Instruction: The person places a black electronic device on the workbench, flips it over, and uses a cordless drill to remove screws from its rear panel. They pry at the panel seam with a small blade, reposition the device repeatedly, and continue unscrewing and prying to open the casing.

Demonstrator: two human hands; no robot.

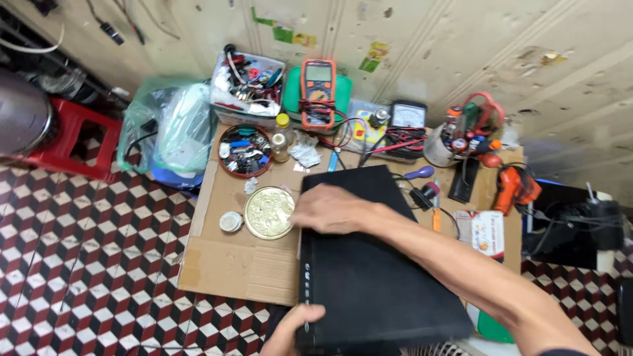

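A flat black electronics box [379,277] lies on a sheet of brown cardboard [231,257] on a low table. My left hand [290,333] grips the box's near left corner at the bottom of the view. My right hand [326,209] reaches across the top of the box, its fingers at the far left edge, close to a round gold tin lid [268,212]. A small silver lid [231,221] lies just left of the gold one.
At the back stand an orange multimeter [318,92], an analogue meter [406,118], a white box of small parts [247,86], a round red tin of bits [244,150], a tool cup [455,142]. An orange drill [514,188] lies right. Plastic bags [168,125], red stool [69,138] stand left.
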